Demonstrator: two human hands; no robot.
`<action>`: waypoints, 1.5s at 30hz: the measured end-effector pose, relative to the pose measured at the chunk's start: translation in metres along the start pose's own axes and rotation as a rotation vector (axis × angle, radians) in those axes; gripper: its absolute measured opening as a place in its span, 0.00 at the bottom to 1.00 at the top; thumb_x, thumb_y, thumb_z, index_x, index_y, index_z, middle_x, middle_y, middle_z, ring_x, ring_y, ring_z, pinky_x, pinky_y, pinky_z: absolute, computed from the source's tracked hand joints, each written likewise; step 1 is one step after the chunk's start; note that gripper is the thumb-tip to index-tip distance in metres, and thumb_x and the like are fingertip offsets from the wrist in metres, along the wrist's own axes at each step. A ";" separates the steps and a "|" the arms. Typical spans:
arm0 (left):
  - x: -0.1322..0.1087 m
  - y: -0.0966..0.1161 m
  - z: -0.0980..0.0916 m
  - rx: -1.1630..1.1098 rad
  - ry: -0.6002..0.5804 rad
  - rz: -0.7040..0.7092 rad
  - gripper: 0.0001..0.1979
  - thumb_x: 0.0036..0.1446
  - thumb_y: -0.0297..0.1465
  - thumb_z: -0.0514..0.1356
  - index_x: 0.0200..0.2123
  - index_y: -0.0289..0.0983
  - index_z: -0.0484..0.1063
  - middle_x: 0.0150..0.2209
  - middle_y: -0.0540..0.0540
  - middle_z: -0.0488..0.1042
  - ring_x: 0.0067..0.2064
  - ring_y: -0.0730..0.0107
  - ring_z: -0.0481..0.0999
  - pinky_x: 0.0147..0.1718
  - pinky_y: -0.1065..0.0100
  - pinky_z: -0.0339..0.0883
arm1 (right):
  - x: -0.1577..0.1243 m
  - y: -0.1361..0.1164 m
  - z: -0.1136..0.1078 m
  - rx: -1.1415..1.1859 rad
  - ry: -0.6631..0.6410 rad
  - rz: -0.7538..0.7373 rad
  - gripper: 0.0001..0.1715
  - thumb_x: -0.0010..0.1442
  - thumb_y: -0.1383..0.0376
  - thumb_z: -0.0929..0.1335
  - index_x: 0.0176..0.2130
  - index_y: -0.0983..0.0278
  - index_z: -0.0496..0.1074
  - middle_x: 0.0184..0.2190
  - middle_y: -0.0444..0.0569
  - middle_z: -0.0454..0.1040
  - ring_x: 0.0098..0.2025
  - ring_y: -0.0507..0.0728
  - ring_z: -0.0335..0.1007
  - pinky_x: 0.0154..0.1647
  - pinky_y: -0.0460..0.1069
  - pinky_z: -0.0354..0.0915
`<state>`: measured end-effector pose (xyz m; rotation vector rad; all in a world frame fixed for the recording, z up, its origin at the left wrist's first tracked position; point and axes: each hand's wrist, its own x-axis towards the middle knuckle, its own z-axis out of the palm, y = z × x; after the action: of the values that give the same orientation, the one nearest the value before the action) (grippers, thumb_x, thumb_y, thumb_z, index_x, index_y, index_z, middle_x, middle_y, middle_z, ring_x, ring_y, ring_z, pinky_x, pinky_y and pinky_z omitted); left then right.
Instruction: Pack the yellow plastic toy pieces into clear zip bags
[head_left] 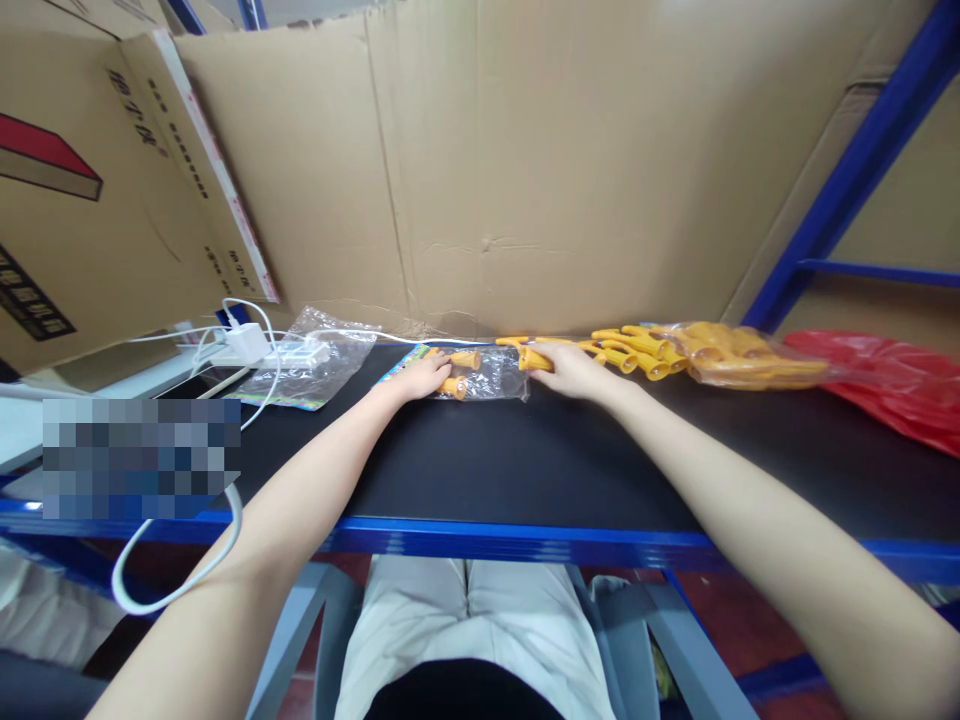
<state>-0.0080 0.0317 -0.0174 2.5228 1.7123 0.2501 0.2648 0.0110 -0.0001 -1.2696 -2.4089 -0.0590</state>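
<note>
My left hand [426,376] is on a clear plastic bag [495,375] with a colourful printed header, its fingers closed over the header end. Two yellow plastic pieces with round hollow ends [454,386] show beside those fingers, seemingly inside the bag. At the bag's right end, my right hand [566,372] grips another yellow hollow-ended plastic piece [534,360]. Just right of that hand lies a pile of similar yellow pieces [637,350]. My fingers hide part of the held piece and of the header.
A clear bag full of yellow pieces [739,355] and a red plastic bag [885,375] lie on the right. To the left are an empty-looking clear bag [337,350], a white charger with cables [249,342] and a phone [202,382]. Cardboard [525,180] walls the back of the black table [525,470].
</note>
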 end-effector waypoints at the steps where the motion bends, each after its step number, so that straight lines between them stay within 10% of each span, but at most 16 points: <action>1: 0.001 -0.001 0.001 -0.002 0.002 0.000 0.28 0.61 0.37 0.37 0.59 0.32 0.57 0.62 0.44 0.55 0.64 0.67 0.51 0.61 0.66 0.43 | 0.000 0.001 0.003 -0.063 -0.017 0.001 0.21 0.57 0.62 0.63 0.50 0.62 0.66 0.48 0.53 0.71 0.48 0.61 0.66 0.48 0.55 0.60; 24: 0.004 -0.003 0.004 0.000 0.013 -0.005 0.28 0.61 0.37 0.37 0.60 0.30 0.56 0.63 0.42 0.54 0.64 0.67 0.50 0.61 0.66 0.43 | 0.004 -0.009 0.025 -0.135 0.016 -0.192 0.29 0.55 0.78 0.57 0.56 0.68 0.63 0.54 0.57 0.64 0.53 0.57 0.62 0.51 0.52 0.60; 31: 0.005 -0.004 0.005 0.007 0.011 -0.007 0.29 0.61 0.37 0.37 0.60 0.30 0.56 0.62 0.43 0.54 0.63 0.68 0.51 0.61 0.68 0.42 | 0.003 -0.014 0.000 -0.271 0.132 -0.021 0.22 0.58 0.72 0.57 0.49 0.69 0.69 0.46 0.57 0.71 0.47 0.60 0.67 0.48 0.53 0.60; 45: 0.011 -0.007 0.003 -0.008 0.085 0.070 0.23 0.56 0.35 0.44 0.51 0.37 0.68 0.54 0.46 0.68 0.56 0.63 0.65 0.55 0.66 0.56 | 0.000 0.013 -0.003 -0.081 -0.297 0.159 0.10 0.54 0.64 0.64 0.35 0.65 0.73 0.27 0.48 0.75 0.25 0.52 0.67 0.26 0.44 0.59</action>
<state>-0.0104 0.0444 -0.0211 2.6053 1.6497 0.3725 0.2764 0.0182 0.0007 -1.6010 -2.5610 0.0848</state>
